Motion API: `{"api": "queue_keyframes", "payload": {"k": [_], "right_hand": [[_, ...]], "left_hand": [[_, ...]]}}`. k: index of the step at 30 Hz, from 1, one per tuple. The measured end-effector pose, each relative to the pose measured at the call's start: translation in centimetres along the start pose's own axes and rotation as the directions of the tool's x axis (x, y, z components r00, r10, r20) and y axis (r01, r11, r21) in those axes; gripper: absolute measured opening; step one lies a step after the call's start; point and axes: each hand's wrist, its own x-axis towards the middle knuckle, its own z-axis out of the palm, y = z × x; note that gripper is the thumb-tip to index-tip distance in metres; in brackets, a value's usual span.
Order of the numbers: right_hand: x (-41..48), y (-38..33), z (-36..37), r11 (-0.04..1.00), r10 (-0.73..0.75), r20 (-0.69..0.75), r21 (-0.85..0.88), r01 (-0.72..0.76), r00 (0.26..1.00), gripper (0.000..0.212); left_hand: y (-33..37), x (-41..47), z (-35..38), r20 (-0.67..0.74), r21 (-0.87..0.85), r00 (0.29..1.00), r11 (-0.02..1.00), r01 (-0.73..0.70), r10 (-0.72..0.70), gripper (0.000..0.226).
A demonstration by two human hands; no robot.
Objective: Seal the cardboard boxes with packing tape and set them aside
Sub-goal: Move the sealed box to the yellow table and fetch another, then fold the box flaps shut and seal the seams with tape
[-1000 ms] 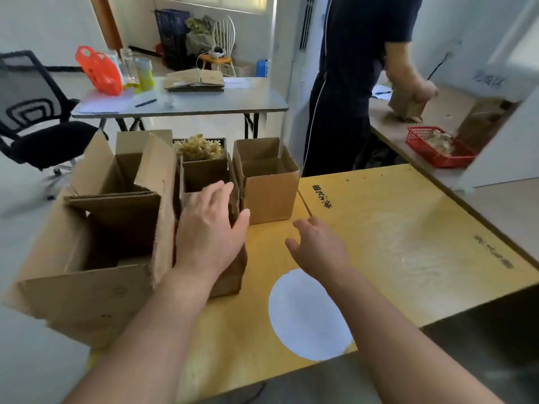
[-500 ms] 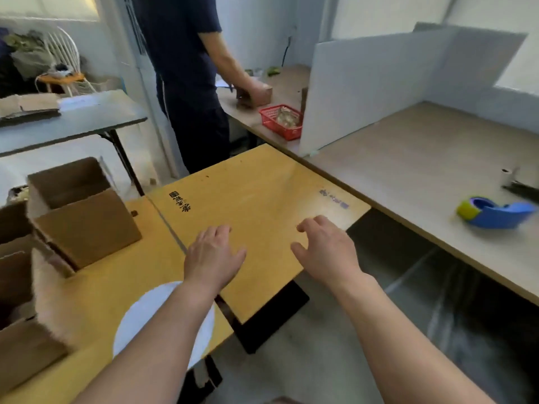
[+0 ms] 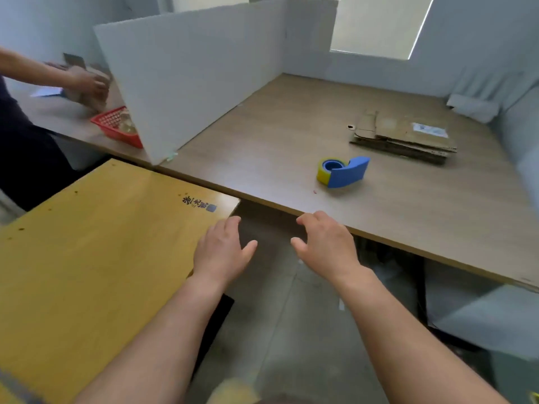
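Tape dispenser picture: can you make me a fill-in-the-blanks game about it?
1. The tape dispenser is blue and ____.
2. Of the left hand and the right hand, the ____ one is nearer to it.
3. The basket beside the white divider is coloured ____.
4. Both hands are holding ____.

Missing words: yellow; right; red; nothing.

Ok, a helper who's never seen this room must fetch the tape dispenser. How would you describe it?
Find the grey-brown table with the white divider standing on it. Toward its near edge, beyond the right hand, sits the tape dispenser. It is the only bright blue-and-yellow thing there; the flattened cardboard behind it is plain brown.
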Motion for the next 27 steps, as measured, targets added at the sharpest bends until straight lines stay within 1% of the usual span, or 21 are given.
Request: {"api": "queue_keyframes", "payload": {"k": [8, 13, 20, 24, 27], "right_hand": [[3.9, 7.1, 0.1, 0.987, 0.161, -0.022, -0.024, -0.161, 0.987, 0.041], [9.1, 12.6, -1.3, 0.966, 0.252, -0.057, -0.043, -0.255, 0.966, 0.043], [18.5, 20.0, -4.0, 0.921, 0.380, -0.115, -0.047, -0.387, 0.918, 0.040], [23.7, 23.8, -4.7, 0.884, 0.463, -0.127, -0.008, -0.468, 0.877, 0.041], [26.2, 26.5, -4.7, 0.859, 0.508, -0.116, -0.012, -0.513, 0.853, 0.041]], "left_hand": [[6.4, 7.0, 4.3, 0.060, -0.019, 0.985, 0.986, -0.163, 0.164, 0.062], [11.5, 14.2, 7.0, 0.104, -0.035, 0.961, 0.966, -0.255, 0.258, 0.063], [18.9, 26.4, 8.7, 0.152, -0.065, 0.923, 0.936, -0.347, 0.353, 0.057], [22.4, 33.2, 10.3, 0.186, -0.069, 0.900, 0.919, -0.387, 0.393, 0.061], [24.9, 37.2, 11.8, 0.219, -0.076, 0.876, 0.903, -0.423, 0.429, 0.065]]}}
